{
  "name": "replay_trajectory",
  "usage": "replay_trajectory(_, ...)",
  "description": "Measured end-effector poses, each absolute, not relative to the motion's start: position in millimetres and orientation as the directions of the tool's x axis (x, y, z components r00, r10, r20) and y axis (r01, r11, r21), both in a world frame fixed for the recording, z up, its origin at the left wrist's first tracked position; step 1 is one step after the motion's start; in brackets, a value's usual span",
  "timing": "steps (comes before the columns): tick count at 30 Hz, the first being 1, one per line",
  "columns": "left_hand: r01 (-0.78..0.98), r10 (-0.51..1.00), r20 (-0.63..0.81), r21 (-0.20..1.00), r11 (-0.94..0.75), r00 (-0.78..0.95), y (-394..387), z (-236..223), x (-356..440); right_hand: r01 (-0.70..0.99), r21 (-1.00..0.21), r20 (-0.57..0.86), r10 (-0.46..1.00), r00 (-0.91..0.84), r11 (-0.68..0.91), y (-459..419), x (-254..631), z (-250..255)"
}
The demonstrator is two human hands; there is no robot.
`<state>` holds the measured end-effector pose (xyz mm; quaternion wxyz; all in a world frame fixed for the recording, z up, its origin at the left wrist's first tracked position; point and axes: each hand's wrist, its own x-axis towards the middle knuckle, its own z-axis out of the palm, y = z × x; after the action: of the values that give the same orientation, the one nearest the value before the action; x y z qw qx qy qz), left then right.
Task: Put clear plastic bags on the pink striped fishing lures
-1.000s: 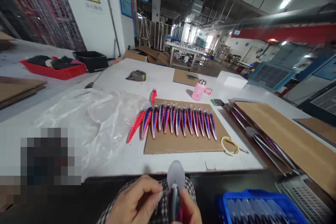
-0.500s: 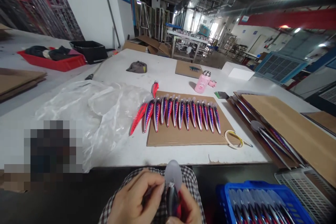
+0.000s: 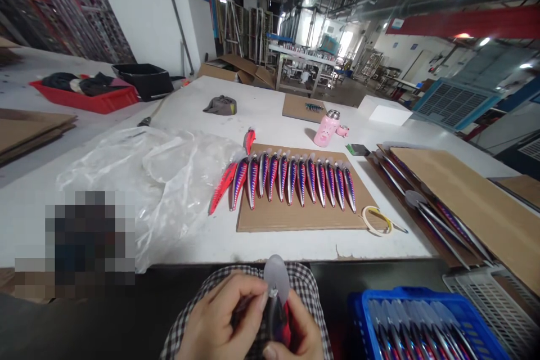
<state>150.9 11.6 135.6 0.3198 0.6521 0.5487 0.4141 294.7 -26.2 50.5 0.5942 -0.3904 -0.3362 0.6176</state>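
A fishing lure point(image 3: 276, 315) with a dark body, some red on its side and a clear oval lip stands upright over my lap, lip up. My right hand point(image 3: 302, 329) is closed around the lure's body from the right. My left hand point(image 3: 230, 315) pinches at the base of the lip, thumb and index finger together; whether something small is between them is hidden. Beyond the table edge, a row of several purple, pink and silver lures point(image 3: 292, 181) lies on a cardboard sheet point(image 3: 295, 220). A red lure point(image 3: 222, 188) lies at the row's left end.
At my lower right is a blue basket point(image 3: 358, 315) of lures. Cardboard sheets with lures point(image 3: 464, 202) are stacked at right. Clear plastic sheeting point(image 3: 169, 180) covers the left table. A yellow-white ring point(image 3: 377, 222), pink bottle point(image 3: 327, 128) and cap point(image 3: 220, 105) lie around.
The lure has tilted slightly in my hands, and more of its red side shows. My right thumb has come up a little on the body. My left hand keeps its pinch.
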Motion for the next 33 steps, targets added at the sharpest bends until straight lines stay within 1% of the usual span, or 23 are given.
replay_trajectory(4,0.458,0.960,0.268,0.845,-0.276,0.084,12.1,131.9,149.3,-0.389,-0.921,-0.057,0.997,0.047,-0.035,-28.1,293.5,42.5)
replay_trajectory(8,0.460,0.957,0.278,0.841,-0.285,0.084,12.7,133.8,149.5,-0.321,-0.947,-0.025,0.996,0.080,0.002,-29.6,293.4,35.4)
replay_trajectory(14,0.498,0.914,0.385,0.772,-0.395,0.128,15.5,134.6,143.0,-0.217,-0.975,0.028,0.993,0.112,0.052,-32.1,296.6,30.0)
replay_trajectory(18,0.502,0.912,0.382,0.766,-0.402,0.148,15.1,134.5,142.1,-0.170,-0.984,0.032,0.990,0.140,0.056,-33.5,296.6,28.2)
replay_trajectory(21,0.502,0.918,0.368,0.772,-0.389,0.144,14.3,133.5,143.3,-0.157,-0.986,0.046,0.992,0.116,0.064,-33.8,297.1,29.6)
replay_trajectory(25,0.499,0.919,0.366,0.774,-0.389,0.147,13.5,132.5,143.8,-0.096,-0.994,0.043,0.995,0.095,0.052,-34.5,300.1,31.5)
replay_trajectory(28,0.498,0.916,0.373,0.773,-0.394,0.146,12.8,132.5,142.9,-0.113,-0.992,0.043,0.996,0.082,0.052,-34.2,299.4,32.0)
replay_trajectory(33,0.518,0.896,0.420,0.740,-0.429,0.143,13.0,134.0,140.0,-0.294,-0.956,-0.006,0.998,0.068,0.015,-31.7,289.8,39.2)
